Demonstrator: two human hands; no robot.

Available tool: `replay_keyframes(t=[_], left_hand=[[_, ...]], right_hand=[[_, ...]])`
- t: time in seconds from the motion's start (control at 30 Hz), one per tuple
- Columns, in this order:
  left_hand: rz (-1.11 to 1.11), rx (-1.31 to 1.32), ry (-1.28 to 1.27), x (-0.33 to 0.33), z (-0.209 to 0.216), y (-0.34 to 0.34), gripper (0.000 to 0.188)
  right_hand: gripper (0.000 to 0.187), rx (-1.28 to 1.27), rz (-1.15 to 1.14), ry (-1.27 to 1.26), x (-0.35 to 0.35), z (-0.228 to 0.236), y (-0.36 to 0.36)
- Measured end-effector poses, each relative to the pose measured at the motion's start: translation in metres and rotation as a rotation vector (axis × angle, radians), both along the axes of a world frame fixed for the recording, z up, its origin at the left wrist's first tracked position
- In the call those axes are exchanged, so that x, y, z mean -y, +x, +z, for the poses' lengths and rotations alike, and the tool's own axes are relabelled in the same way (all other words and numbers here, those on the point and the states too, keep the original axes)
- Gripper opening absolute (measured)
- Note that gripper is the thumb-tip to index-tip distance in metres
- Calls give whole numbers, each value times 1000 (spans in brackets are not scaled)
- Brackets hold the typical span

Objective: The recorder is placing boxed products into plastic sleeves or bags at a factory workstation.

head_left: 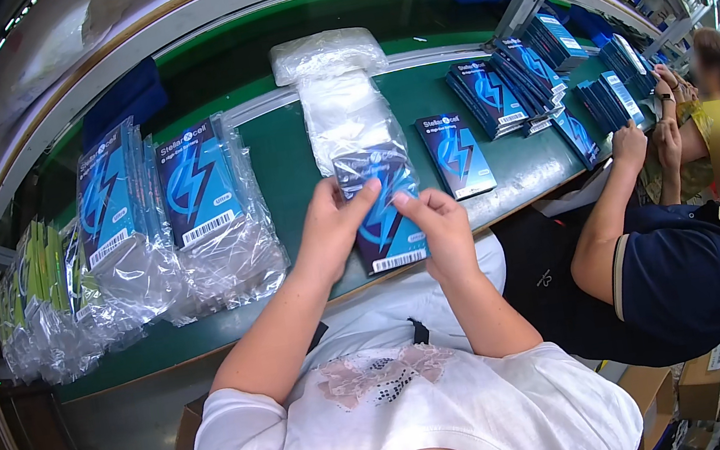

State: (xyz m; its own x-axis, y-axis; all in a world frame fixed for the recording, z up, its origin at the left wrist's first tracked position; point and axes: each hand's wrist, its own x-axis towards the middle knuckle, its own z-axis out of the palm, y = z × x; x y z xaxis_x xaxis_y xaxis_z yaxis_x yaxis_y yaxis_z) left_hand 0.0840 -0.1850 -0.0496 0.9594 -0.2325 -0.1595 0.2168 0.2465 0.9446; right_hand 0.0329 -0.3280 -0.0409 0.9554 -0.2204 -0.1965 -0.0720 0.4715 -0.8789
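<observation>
A flat blue battery box (pixel 388 238) with a lightning-bolt design is held between my two hands at the table's front edge. My left hand (pixel 334 227) grips its left side, thumb lying on the front face. At the right side, my right hand (pixel 444 233) closes on it with the thumb near the edge. The box's upper end looks hazy under clear plastic and lies against a stack of clear plastic bags (pixel 343 117). Whether the box is fully inside a bag, I cannot tell. Just right of my hands lies a single unbagged blue box (pixel 458 156).
Bagged blue boxes (pixel 201 183) and green-edged packs (pixel 40 270) stand at the left of the green table (pixel 284 176). Several stacks of blue boxes (pixel 489 96) fill its right side. A co-worker in a dark shirt (pixel 671 273) sits close at my right, hand on boxes.
</observation>
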Motion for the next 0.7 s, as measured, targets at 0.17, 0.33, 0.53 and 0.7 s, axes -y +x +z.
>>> replay_keyframes(t=[0.17,0.33,0.53,0.7], left_hand=[[-84,-58,-347,0,28,-23,30],[-154,-157,-421,1,48,-34,30],[-423,64,-299,13,54,-54,28],[-434,23,-183,4,55,-46,37]], right_hand=[[50,-48,298,-211,23,20,-22],[107,281,325,-459,32,36,-34],[27,659,-545,-921,32,58,-42],[21,944,-436,-773,32,58,-56]])
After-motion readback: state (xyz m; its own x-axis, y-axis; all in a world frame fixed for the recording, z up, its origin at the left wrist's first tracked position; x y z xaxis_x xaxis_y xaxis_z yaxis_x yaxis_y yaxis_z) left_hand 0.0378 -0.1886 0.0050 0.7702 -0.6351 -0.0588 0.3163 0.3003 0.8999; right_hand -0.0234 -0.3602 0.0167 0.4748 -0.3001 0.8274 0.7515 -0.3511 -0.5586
